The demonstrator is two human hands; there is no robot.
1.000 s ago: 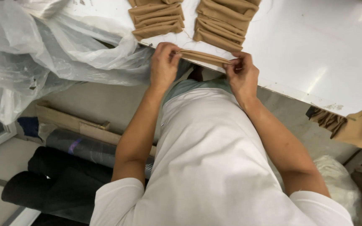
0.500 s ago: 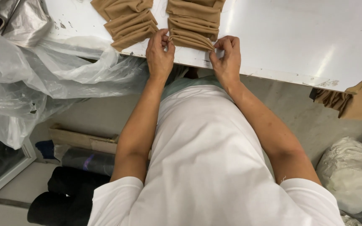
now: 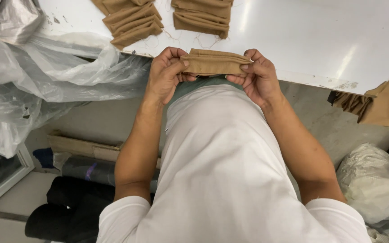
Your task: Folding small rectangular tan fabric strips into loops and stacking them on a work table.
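Left hand [image 3: 165, 74] pinching one end of folded tan fabric strip [image 3: 214, 63], right hand [image 3: 257, 76] pinching other end. Held level and taut just above near edge of white table [image 3: 302, 36], pleats kept aligned. Two tan fabric stacks [image 3: 133, 20] beyond; clear plastic sheeting [image 3: 46, 76] at left.

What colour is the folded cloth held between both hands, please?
The folded cloth is plain tan, with no pattern; the head view shows it best.
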